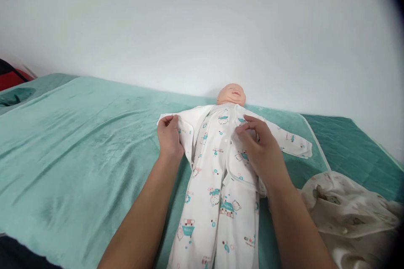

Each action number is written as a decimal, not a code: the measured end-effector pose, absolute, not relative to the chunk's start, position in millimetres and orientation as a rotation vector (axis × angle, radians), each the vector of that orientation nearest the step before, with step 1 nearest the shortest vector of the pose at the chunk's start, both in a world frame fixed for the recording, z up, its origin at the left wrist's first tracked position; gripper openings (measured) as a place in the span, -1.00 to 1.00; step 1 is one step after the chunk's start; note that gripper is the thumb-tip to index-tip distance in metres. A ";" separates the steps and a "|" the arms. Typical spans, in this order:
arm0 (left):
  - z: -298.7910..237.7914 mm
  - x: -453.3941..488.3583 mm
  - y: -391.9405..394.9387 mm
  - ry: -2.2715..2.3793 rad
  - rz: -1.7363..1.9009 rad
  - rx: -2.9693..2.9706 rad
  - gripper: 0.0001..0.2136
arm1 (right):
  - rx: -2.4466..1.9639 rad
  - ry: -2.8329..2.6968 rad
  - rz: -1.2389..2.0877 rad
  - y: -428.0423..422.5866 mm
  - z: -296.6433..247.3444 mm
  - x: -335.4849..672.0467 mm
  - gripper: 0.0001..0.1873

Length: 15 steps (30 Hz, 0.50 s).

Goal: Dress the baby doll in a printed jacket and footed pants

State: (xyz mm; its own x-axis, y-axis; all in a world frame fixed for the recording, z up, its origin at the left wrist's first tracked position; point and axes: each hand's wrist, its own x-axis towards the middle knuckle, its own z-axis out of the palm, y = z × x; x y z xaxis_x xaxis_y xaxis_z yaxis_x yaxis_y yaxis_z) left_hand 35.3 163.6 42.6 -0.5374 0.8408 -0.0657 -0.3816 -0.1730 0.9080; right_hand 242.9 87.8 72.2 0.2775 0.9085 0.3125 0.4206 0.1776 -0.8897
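Note:
A baby doll [232, 94] lies on its back with its head toward the wall, dressed in white printed clothes. Its jacket [241, 164] has a flap folded over the doll's left side, and one printed sleeve [292, 141] stretches out to the right. My left hand [170, 136] pinches the jacket's other front panel and holds it out to the left. Over the doll's chest is my right hand [261, 147], fingers curved and apart, with nothing visible in it; contact with the cloth is unclear. White printed pants [217, 210] cover the legs.
A green plush cover [78, 155] with wrinkles spreads under the doll. At the lower right lies a crumpled pale printed cloth [350, 206]. Behind stands a white wall [189, 42]. A red and black item [12, 77] is at the far left edge.

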 end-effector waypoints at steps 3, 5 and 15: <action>35.9 36.2 165.8 1.287 1.831 0.662 -0.81 | -1.525 -1.496 0.313 84.1 71.5 226.3 -0.75; 36.2 41.8 161.8 1.393 1.811 0.856 -0.80 | -1.567 -1.525 0.271 82.0 71.9 220.4 -0.80; 45.2 61.6 145.3 1.577 1.499 2.056 -0.87 | -1.438 -0.730 0.740 95.0 61.2 278.1 -0.77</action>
